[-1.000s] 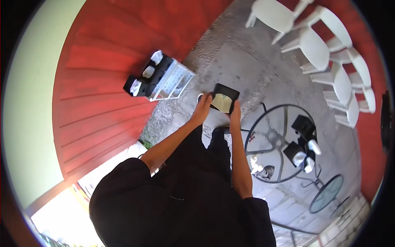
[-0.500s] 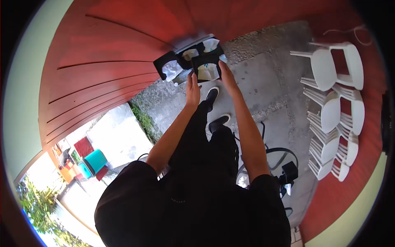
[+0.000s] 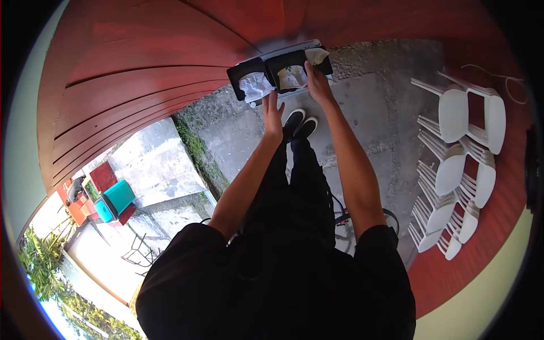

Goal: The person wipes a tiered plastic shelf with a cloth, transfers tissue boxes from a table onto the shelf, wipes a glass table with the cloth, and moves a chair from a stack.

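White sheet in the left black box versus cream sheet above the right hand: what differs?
The white sheet looks bluish, the cream sheet yellowish. The white sheet shows more area than the cream sheet. The white sheet is nearer the left hand, the cream sheet nearer the right hand. Both look thin.

You see a black, squarish box [image 3: 285, 60], a crumpled white sheet [image 3: 291, 79] with greenish marks, and a red, grooved wall [image 3: 141, 45].

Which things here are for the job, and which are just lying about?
Seem part of the job:
- black box between the left hand and right hand
- pale paper in it
- pale-edged stand beneath

Seem just lying about:
- white chairs by the red wall
- turquoise object
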`<state>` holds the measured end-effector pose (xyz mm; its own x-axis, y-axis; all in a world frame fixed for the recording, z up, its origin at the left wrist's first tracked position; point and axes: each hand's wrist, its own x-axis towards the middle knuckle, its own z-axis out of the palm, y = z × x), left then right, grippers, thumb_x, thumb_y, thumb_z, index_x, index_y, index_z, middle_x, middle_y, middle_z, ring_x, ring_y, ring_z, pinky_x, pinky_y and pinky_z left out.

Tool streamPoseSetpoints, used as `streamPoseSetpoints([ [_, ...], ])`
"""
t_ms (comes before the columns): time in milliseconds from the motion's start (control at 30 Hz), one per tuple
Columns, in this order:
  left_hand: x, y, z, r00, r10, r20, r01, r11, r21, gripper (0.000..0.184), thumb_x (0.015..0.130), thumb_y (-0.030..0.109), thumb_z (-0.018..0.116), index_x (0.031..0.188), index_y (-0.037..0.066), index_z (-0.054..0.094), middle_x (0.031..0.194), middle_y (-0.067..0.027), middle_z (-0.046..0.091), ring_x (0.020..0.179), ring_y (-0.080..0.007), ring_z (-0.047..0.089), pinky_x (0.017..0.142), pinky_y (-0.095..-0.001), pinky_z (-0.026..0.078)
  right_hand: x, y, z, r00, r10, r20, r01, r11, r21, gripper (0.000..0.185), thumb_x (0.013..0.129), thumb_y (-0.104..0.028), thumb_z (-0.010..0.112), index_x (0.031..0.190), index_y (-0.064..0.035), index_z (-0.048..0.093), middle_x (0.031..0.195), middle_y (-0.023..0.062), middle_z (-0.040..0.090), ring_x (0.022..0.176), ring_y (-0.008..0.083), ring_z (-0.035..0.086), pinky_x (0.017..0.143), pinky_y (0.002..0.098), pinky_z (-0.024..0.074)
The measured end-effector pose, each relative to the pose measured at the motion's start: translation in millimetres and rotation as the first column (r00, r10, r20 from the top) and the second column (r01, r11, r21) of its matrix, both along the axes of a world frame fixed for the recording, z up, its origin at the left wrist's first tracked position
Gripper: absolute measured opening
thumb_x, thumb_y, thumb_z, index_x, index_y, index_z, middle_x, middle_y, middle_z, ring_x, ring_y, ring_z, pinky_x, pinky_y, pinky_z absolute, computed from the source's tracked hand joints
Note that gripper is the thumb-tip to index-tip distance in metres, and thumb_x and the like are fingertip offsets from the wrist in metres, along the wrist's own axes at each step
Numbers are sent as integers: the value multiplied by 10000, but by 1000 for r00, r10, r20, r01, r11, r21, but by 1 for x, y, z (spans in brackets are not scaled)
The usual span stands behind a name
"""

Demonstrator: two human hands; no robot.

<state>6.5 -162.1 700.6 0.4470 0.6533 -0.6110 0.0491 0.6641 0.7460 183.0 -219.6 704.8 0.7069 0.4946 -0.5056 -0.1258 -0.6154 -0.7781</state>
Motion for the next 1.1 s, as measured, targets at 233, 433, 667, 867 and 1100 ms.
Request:
streamPoseSetpoints([
  [233, -27, 26, -12, 929, 264, -258, -274, 962, -4, 817, 934, 773, 389, 1394, 97, 390, 1556, -171, 353, 1398, -340, 406, 1070, -553, 392, 2, 10, -26, 1000, 15, 19, -15, 1000, -3, 685, 1025, -620, 326, 1243, -56, 647, 1169, 272, 662, 1085, 474, 598, 919, 493, 488],
  [433, -31, 68, 7, 937, 174, -301, -104, 966, 236, 789, 995, 678, 386, 1590, 186, 224, 1614, -104, 288, 1455, -336, 324, 1068, -563, 381, 3, 14, -28, 992, 59, 114, -62, 998, 22, 681, 1027, -612, 358, 1232, -31, 648, 1108, 254, 685, 1001, 420, 656, 831, 454, 528],
  [667, -26, 89, -3, 968, 75, -239, -27, 979, 201, 752, 1034, 638, 330, 1595, 145, 249, 1590, -116, 321, 1436, -286, 358, 1091, -478, 389, 4, 19, -30, 998, 4, 56, -8, 996, 83, 634, 1037, -582, 345, 1159, -56, 677, 1164, 279, 658, 1141, 504, 560, 960, 511, 468],
  [867, -31, 91, -3, 963, -2, -271, 71, 967, 244, 734, 1049, 610, 321, 1589, 118, 254, 1553, -138, 350, 1402, -294, 391, 1090, -436, 404, 6, 19, -28, 998, 28, 65, -33, 996, 87, 648, 1044, -576, 331, 1122, -34, 677, 1110, 294, 662, 1108, 504, 573, 927, 508, 473],
  [1100, -32, 90, -7, 967, 16, -254, 47, 969, 243, 750, 1046, 616, 326, 1604, 129, 211, 1607, -144, 273, 1441, -330, 344, 1088, -479, 413, 6, 19, -20, 996, 7, 92, -17, 994, 106, 636, 1050, -561, 327, 1118, -40, 686, 1089, 292, 672, 1086, 505, 587, 932, 521, 476],
])
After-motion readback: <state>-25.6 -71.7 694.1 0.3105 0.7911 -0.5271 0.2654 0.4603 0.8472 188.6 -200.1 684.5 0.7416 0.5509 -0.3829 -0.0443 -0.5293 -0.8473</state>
